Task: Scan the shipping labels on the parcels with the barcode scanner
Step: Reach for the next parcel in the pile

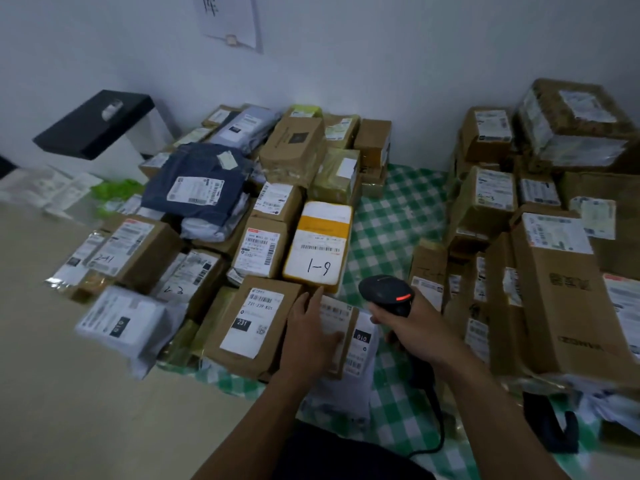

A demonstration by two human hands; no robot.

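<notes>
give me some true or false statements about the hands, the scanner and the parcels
1. The right hand holds the barcode scanner. True.
2. The left hand lifts the yellow parcel marked 1-9. False: it rests flat on a brown box nearer the person.
3. The parcels lie on a green checked cloth. True.
4. The scanner is cordless. False: a black cable runs from its handle.

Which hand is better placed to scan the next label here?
Right: the right hand grips the barcode scanner just beside the small box; the left hand lies flat on that box.
</notes>
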